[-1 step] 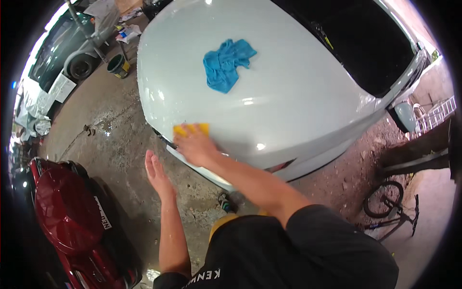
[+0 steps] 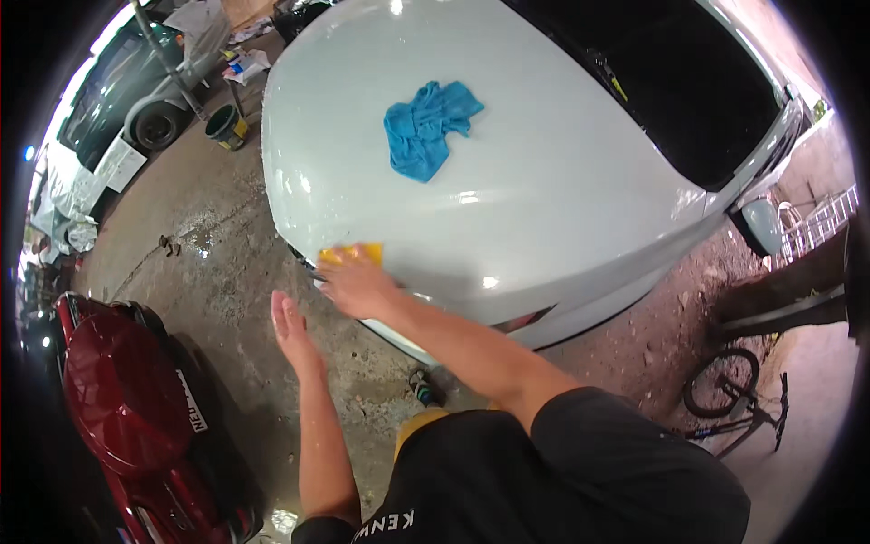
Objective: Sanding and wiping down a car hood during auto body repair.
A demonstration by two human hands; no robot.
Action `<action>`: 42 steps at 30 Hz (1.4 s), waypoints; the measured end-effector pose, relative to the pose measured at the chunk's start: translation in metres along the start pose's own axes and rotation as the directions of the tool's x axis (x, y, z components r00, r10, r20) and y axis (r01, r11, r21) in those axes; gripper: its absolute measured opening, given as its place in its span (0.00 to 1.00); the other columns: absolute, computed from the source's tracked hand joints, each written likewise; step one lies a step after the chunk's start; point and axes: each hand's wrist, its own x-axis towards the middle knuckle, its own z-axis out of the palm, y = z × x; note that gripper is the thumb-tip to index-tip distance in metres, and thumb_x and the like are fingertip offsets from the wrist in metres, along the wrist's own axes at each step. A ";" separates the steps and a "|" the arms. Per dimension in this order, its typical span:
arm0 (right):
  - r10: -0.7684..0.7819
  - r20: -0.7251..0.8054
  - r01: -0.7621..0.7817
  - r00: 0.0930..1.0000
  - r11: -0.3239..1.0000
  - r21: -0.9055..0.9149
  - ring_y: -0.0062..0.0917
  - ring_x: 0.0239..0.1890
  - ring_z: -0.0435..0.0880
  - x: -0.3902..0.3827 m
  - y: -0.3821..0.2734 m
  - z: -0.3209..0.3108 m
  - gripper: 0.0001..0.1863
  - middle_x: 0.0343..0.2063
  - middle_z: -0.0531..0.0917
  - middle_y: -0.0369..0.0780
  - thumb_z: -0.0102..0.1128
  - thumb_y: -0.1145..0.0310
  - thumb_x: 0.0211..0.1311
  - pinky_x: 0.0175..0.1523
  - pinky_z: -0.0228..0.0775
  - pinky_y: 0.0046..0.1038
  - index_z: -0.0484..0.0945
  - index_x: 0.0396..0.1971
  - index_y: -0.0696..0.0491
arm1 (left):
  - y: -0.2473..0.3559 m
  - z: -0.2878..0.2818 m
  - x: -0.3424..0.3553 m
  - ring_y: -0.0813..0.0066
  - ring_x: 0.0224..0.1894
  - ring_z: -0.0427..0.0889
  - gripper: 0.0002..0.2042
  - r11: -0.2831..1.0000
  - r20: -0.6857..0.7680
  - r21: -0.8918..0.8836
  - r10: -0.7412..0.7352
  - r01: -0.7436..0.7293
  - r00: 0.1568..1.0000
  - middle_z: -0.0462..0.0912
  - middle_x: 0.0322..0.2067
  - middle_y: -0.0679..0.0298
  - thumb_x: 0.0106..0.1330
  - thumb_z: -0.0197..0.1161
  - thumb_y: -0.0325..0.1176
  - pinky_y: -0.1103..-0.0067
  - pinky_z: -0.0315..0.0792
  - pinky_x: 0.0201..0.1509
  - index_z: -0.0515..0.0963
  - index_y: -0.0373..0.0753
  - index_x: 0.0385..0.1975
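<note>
i am pressing my right hand flat on the yellow sponge against the white car hood; my left hand is hovering open, empty; the blue cloth is lying within reach.

Place: open-air car wash or garage yard.
Floor: wet, stained concrete.
Vehicles: white car, dark car, red scooter, bicycle.
Gear: blue cloth on the hood, bucket, yellow sponge.

Right hand reaching forward, palm down – left hand open, fingers straight
</note>
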 end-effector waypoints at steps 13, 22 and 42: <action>-0.017 0.437 -0.392 0.899 0.412 0.823 0.24 0.45 0.83 -0.060 0.081 -0.094 0.25 0.41 0.85 0.42 0.50 0.49 0.74 0.49 0.77 0.28 0.80 0.47 0.59 | 0.011 0.113 -0.124 0.62 0.49 0.85 0.24 0.726 0.358 -0.582 -0.177 0.368 0.917 0.82 0.52 0.55 0.72 0.58 0.46 0.66 0.79 0.56 0.72 0.36 0.60; -0.019 -0.054 0.006 0.998 0.973 -0.233 0.39 0.70 0.66 -0.010 0.288 -0.236 0.33 0.67 0.68 0.43 0.50 0.44 0.70 0.67 0.59 0.56 0.62 0.69 0.43 | -0.044 0.254 -0.173 0.38 0.76 0.47 0.36 -0.012 0.366 0.915 0.444 -0.403 0.818 0.45 0.75 0.48 0.62 0.49 0.29 0.40 0.52 0.70 0.51 0.36 0.74; 0.193 -0.021 -0.184 0.981 0.890 -0.418 0.34 0.77 0.51 -0.044 0.372 -0.294 0.32 0.74 0.57 0.35 0.38 0.43 0.75 0.75 0.36 0.58 0.58 0.73 0.42 | -0.068 0.399 -0.199 0.46 0.74 0.56 0.32 0.081 0.400 0.861 0.503 -0.503 0.766 0.59 0.70 0.41 0.66 0.51 0.38 0.44 0.55 0.69 0.61 0.25 0.68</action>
